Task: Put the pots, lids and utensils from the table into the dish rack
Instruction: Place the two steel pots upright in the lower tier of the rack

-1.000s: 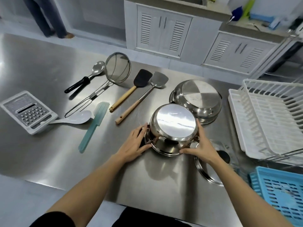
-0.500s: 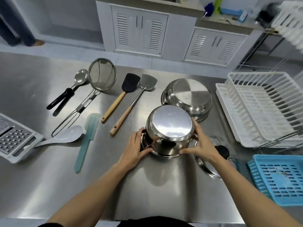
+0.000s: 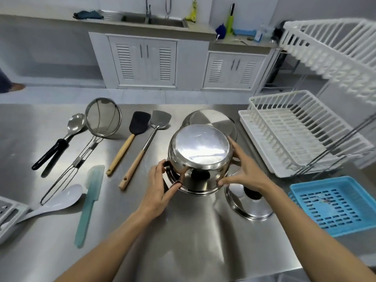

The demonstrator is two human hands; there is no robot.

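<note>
We hold the upturned round stainless-steel pot (image 3: 200,159) in both hands, left hand (image 3: 160,188) and right hand (image 3: 245,169) clasping its sides, tilted above the steel bench (image 3: 183,241). A second upturned steel pot (image 3: 215,119) sits just behind. The white plastic dish rack (image 3: 301,135) stands to the right, a steel lid (image 3: 247,202) below our right hand.

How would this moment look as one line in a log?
step: lifting pot | left hand: on pot | right hand: on pot | rack: empty | lid: on table
</note>
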